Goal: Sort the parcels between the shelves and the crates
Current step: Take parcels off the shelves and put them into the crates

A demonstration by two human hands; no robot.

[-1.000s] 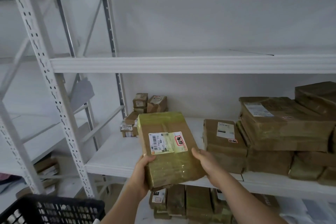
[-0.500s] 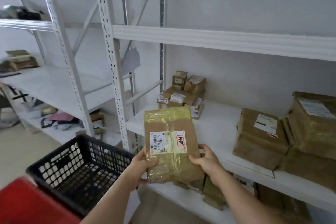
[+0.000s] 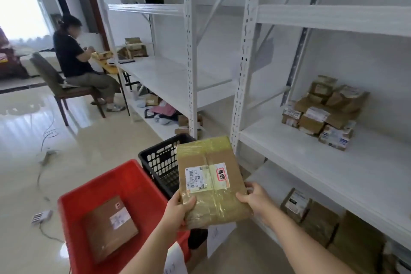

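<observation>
Both hands are gripping the parcel [image 3: 211, 179] by its near corners: the left hand [image 3: 178, 211] with thumb curled over the taped face, the right hand [image 3: 255, 199] pinching the opposite corner. The parcel is hanging in the air, tilted, over the near rim of the black crate [image 3: 164, 162], beside the red crate [image 3: 115, 187]. The glossy tape is looking slick, so a corner-only hold is risking a slip or a drop into the wrong crate. The shelf [image 3: 333, 176] edge is sitting close on the right, risking a knock.
</observation>
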